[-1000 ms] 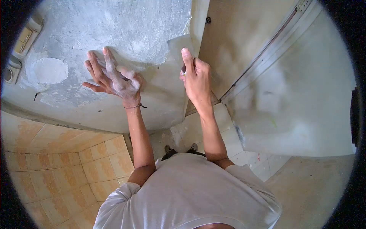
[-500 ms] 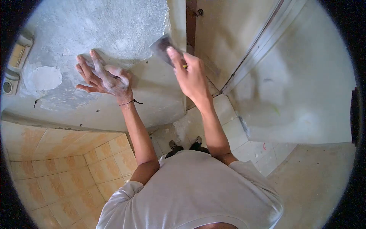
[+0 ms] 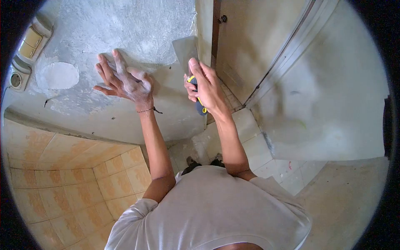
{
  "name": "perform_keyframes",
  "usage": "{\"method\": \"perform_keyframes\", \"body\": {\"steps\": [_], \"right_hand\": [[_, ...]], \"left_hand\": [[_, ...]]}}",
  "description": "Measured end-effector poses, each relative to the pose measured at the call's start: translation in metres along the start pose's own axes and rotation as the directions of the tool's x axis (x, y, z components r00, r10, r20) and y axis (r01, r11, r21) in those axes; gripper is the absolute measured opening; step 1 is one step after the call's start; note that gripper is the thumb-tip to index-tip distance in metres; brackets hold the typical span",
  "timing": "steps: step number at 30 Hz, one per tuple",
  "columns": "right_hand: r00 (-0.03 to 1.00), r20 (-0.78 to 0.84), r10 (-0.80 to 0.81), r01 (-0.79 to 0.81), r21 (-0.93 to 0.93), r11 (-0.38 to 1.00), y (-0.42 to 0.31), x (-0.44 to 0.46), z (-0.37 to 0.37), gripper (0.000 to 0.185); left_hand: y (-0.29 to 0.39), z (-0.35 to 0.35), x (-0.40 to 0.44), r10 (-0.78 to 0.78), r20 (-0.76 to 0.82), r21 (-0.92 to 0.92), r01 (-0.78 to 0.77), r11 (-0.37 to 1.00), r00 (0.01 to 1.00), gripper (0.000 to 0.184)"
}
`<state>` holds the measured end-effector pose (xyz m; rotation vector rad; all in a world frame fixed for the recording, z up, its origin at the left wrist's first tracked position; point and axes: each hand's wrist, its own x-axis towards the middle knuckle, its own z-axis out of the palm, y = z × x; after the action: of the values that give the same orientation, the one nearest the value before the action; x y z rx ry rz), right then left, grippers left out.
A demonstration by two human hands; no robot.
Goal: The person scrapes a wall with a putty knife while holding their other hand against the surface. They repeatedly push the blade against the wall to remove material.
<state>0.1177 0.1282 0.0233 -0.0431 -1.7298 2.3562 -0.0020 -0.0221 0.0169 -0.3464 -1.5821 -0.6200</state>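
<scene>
My right hand (image 3: 204, 85) grips a putty knife (image 3: 186, 51) by its dark blue and yellow handle, thumb laid along the base of the wide metal blade. The blade is near the right edge of the wall (image 3: 125, 25), which has a rough grey-white scraped patch; whether it touches the surface I cannot tell. Dusted with white powder, my left hand (image 3: 129, 81) rests against the wall, its fingers spread and holding nothing. A dark cord bracelet circles that wrist. A smooth white oval patch (image 3: 62, 76) shows on the wall left of it.
A switch and socket plate (image 3: 30, 46) is set in the wall at far left. Below are orange-beige tiles (image 3: 66, 183). To the right stands a door (image 3: 254, 46) with a dark knob, beside another pale wall (image 3: 325, 91). Pale floor tiles lie around my feet.
The putty knife has turned, so its handle and the broad face of its blade now show. The view has shifted slightly; my left hand stays spread on the wall.
</scene>
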Motion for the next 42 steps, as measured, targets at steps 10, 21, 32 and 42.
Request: {"method": "perform_keyframes", "body": {"steps": [10, 21, 32, 42], "right_hand": [[0.991, -0.119, -0.061, 0.063, 0.013, 0.998, 0.011, 0.010, 0.015, 0.048], [0.981, -0.189, -0.040, 0.061, 0.106, 0.993, 0.009, 0.012, 0.031, 0.052], [0.980, -0.187, -0.061, 0.100, 0.206, 0.973, 0.008, 0.016, 0.037, 0.054], [0.983, -0.178, -0.034, 0.102, 0.388, 0.916, 0.002, 0.018, 0.044, 0.052]], "left_hand": [[-0.002, -0.001, -0.001, 0.000, 0.029, -0.004, 0.000, 1.000, 1.000, 0.060], [0.001, 0.002, -0.005, -0.109, 0.080, -0.043, 0.113, 0.993, 0.991, 0.059], [0.001, 0.002, 0.001, -0.011, 0.043, -0.061, 0.014, 0.998, 0.999, 0.064], [0.000, -0.001, -0.006, -0.128, 0.150, -0.098, 0.143, 0.985, 0.980, 0.068]]}}
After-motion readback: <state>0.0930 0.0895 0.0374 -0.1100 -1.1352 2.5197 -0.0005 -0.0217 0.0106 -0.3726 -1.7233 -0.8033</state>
